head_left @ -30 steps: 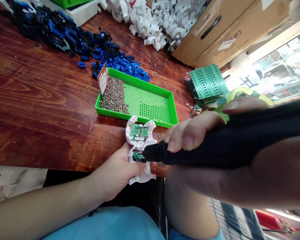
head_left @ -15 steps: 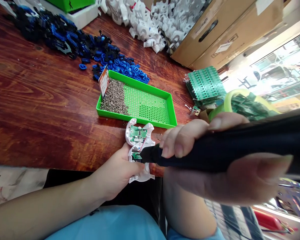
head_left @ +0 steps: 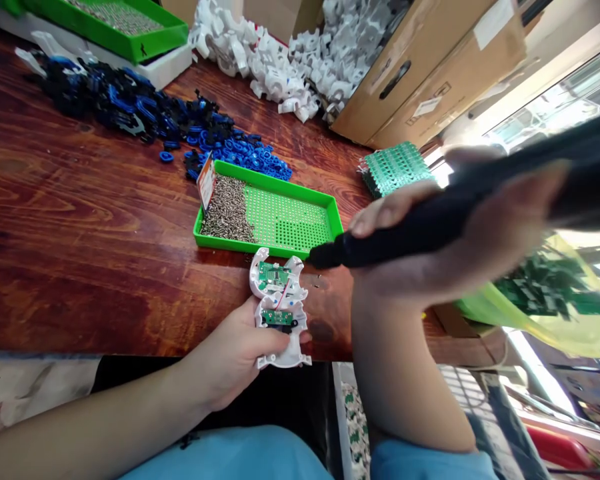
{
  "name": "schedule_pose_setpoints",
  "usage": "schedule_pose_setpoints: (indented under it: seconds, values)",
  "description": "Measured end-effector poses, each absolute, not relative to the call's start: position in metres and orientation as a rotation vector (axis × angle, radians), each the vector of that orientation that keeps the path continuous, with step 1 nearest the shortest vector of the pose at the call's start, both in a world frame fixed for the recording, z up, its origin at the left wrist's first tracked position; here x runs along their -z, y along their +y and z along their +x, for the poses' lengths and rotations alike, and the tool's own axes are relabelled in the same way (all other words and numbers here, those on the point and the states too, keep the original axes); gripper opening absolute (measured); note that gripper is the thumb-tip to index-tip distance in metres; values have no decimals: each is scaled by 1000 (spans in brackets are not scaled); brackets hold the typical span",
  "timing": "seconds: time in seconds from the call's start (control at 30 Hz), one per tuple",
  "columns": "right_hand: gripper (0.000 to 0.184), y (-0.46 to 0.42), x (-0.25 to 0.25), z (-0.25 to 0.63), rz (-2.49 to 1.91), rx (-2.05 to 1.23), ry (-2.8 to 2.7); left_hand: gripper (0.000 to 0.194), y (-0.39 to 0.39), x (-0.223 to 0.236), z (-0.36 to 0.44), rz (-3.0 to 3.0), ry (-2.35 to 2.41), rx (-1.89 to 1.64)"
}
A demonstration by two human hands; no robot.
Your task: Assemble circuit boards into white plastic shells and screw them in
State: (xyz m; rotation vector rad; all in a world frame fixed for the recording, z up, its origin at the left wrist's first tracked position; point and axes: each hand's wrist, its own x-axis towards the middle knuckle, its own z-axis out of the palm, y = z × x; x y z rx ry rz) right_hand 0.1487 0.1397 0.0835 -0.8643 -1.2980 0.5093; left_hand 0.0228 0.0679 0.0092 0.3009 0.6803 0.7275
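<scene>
My left hand grips a white plastic housing at the table's front edge, thumb laid across its lower part. Two green circuit boards sit inside the housing, with a red wire running between them. My right hand is wrapped around a black electric screwdriver. The screwdriver's nose points left, just above and right of the housing, close to the near right corner of a green tray. Small screws fill the tray's left end.
Blue and black plastic parts lie behind the tray. White housings are heaped beside a cardboard box. Green circuit boards are stacked at the right, above a yellow-green bag of dark green pieces. Another green tray stands at back left.
The screwdriver has come away from the lower board and moved up in my right hand, toward the tray corner. My left hand still holds the housing in nearly the same place.
</scene>
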Motion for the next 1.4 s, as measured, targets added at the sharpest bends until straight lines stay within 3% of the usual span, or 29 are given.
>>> schedule_pose_setpoints:
  seconds: [0.13, 0.4, 1.2, 1.4]
  values:
    - [15, 192, -67, 149, -680, -409, -1151, 39, 68, -7, 22, 274, 671, -706]
    - [31, 256, -45, 143, -602, -442, -1186, 39, 70, -2, 21, 266, 658, -686]
    - [34, 260, -35, 136, -625, -381, -1215, 44, 68, -2, 24, 258, 657, -682]
    - [29, 236, -68, 142, -702, -309, -1166, 49, 67, -2, 24, 321, 644, -700]
